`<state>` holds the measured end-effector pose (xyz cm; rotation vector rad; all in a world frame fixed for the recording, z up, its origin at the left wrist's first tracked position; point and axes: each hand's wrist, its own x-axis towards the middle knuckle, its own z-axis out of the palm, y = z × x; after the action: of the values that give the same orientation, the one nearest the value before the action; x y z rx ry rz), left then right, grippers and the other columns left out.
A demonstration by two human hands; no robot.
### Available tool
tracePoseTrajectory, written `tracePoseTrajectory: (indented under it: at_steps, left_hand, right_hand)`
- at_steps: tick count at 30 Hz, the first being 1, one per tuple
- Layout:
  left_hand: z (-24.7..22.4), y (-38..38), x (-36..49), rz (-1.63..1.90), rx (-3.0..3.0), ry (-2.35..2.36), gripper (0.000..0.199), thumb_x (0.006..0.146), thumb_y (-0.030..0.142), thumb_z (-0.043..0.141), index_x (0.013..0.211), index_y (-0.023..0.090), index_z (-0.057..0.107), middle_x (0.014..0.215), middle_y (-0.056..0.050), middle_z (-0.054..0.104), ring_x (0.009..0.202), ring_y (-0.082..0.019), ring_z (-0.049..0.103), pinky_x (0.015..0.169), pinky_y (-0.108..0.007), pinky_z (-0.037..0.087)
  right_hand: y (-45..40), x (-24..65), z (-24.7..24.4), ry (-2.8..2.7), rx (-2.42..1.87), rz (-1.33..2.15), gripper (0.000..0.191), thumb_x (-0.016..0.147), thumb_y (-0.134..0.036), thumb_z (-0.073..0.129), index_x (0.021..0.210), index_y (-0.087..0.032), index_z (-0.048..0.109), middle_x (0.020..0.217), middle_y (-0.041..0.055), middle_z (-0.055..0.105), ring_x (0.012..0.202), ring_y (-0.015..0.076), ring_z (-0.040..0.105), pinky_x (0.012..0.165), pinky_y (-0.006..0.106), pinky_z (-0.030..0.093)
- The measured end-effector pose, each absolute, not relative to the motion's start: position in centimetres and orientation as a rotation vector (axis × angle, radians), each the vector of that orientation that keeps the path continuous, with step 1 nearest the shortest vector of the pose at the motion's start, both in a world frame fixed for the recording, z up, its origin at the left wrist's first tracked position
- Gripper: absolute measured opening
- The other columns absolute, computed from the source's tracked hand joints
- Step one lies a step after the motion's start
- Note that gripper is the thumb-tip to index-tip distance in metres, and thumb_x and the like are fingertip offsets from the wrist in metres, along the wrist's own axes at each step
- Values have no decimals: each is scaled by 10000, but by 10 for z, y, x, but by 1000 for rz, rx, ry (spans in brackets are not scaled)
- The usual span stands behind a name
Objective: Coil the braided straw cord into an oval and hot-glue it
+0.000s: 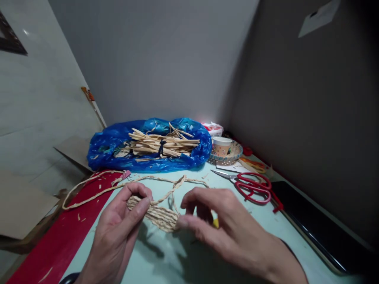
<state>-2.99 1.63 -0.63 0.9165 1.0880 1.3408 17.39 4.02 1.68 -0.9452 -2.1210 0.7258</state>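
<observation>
Pinch of left hand [118, 223] on woven straw [162, 217]; print on cup [222, 149] illegible.

A handicraft corner, whether in a home or a workshop I cannot tell: a pale green counter [148, 252] stands against plain grey walls [166, 59], bearing a shiny blue plastic bag [102, 138] with tied, dry, straw-coloured strips [180, 146], red-handled steel scissors [233, 178] and scattered fibre scraps, alongside a ridged panel of pale twisted cord [162, 217].
</observation>
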Motion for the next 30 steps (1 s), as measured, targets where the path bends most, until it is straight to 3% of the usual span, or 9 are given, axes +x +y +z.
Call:
tracePoseTrajectory:
  at_steps: [3, 5, 8, 11, 14, 17, 20, 23, 30]
  left_hand:
    - [-8, 18, -29, 1318, 1060, 1181, 209, 845, 409, 706, 1034, 337, 655, 858, 37, 607, 723, -152, 575, 647, -231, 519]
    - [-10, 22, -31, 1282, 1261, 1296, 216, 850, 413, 697, 1046, 323, 706, 903, 19, 644, 782, -161, 603, 695, -227, 511]
    - [-13, 30, -36, 1187, 1460, 1336, 190, 830, 429, 697, 858, 254, 767, 834, 7, 654, 656, -135, 597, 607, -220, 484]
    - [-18, 34, -38, 1075, 1382, 1289, 249, 840, 454, 674, 833, 216, 747, 653, 44, 593, 418, -77, 485, 443, -213, 382]
    - [-22, 34, -38, 1041, 1329, 1270, 252, 872, 440, 648, 814, 202, 708, 568, 67, 554, 382, -67, 481, 445, -200, 360]
    - [-25, 32, -37, 1050, 1316, 1260, 260, 871, 438, 652, 778, 198, 685, 555, 70, 543, 395, -65, 479, 452, -192, 361]
    - [-22, 30, -35, 1077, 1339, 1241, 246, 861, 416, 668, 745, 200, 690, 601, 64, 547, 425, -61, 491, 467, -187, 381]
    - [-18, 28, -32, 1116, 1393, 1197, 230, 843, 373, 682, 695, 197, 698, 671, 47, 558, 448, -59, 503, 460, -183, 395]
    - [-22, 25, -25, 977, 1438, 1121, 280, 857, 367, 642, 642, 187, 643, 710, 37, 531, 463, -63, 497, 435, -184, 383]
  right_hand:
    - [34, 168, 13, -2240, -1024, 842, 208, 957, -361, 591, 1122, -247, 643, 723, -16, 685, 652, 161, 607, 561, 233, 417]
    - [33, 166, 8, -2282, -1032, 841, 249, 974, -277, 522, 1212, -274, 596, 742, -22, 686, 638, 158, 590, 577, 239, 416]
    - [37, 166, -1, -2321, -1051, 747, 265, 958, -242, 505, 1209, -243, 590, 772, 0, 698, 608, 160, 575, 569, 248, 396]
    - [41, 167, -8, -2378, -1075, 662, 243, 956, -239, 499, 1186, -224, 576, 782, 21, 719, 632, 186, 612, 572, 259, 388]
    - [41, 168, -8, -2463, -1083, 593, 339, 938, -229, 523, 1277, -220, 506, 793, 32, 746, 634, 227, 648, 552, 280, 363]
    - [39, 168, 0, -2494, -1135, 619, 368, 981, -326, 525, 1332, -221, 490, 805, 41, 755, 658, 253, 668, 560, 296, 360]
    - [40, 169, 11, -2362, -1115, 807, 263, 1021, -400, 493, 1176, -219, 606, 880, 41, 744, 770, 215, 666, 655, 280, 420]
    - [44, 170, 15, -2195, -993, 952, 243, 1038, -360, 491, 973, -216, 675, 915, 2, 720, 834, 149, 628, 746, 235, 432]
    - [48, 169, 7, -2187, -917, 893, 321, 1041, -359, 492, 833, -183, 661, 759, -42, 629, 701, 95, 537, 677, 204, 395]
